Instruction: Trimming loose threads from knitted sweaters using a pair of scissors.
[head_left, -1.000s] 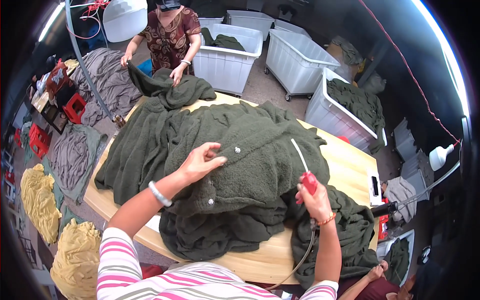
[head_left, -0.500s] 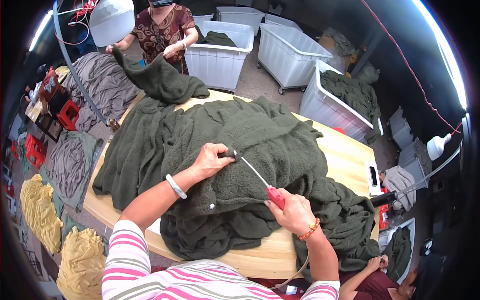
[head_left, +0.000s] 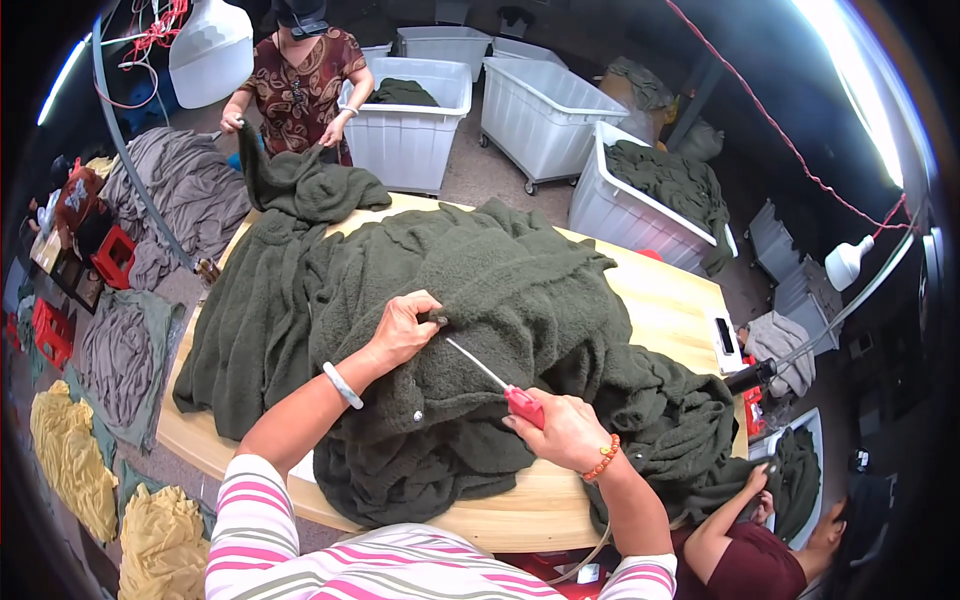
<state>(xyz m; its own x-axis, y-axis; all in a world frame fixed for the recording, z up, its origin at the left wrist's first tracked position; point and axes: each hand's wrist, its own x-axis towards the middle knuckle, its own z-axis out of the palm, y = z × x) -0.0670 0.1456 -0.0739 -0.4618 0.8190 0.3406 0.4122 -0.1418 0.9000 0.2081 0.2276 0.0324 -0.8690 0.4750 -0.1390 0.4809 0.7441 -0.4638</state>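
A heap of fleecy dark green cloth [head_left: 480, 270] with folds and seams covers the middle of the wooden table [head_left: 665, 300]. My left hand [head_left: 402, 330] pinches an edge of it between thumb and fingers; a small spot there is partly hidden by the fingertips. Wrapped round the red handle of a thin metal-shafted tool [head_left: 524, 406] is my right hand [head_left: 565, 432]. The shaft points up and left, its tip just short of the pinched edge. Lower on the cloth sits a small shiny round button or snap [head_left: 418, 415].
Across the table a person [head_left: 300, 80] holds up part of the green cloth. Another person [head_left: 750, 540] handles green cloth at the lower right. White wheeled bins [head_left: 545, 125] stand beyond the table. Grey and yellow cloth piles [head_left: 70, 460] lie left. A phone [head_left: 725, 342] rests on the right edge.
The whole view has shifted, so the scene sits a little further left. The person across has lowered the cloth somewhat. At the lower right, the other person's head and arms come more into view.
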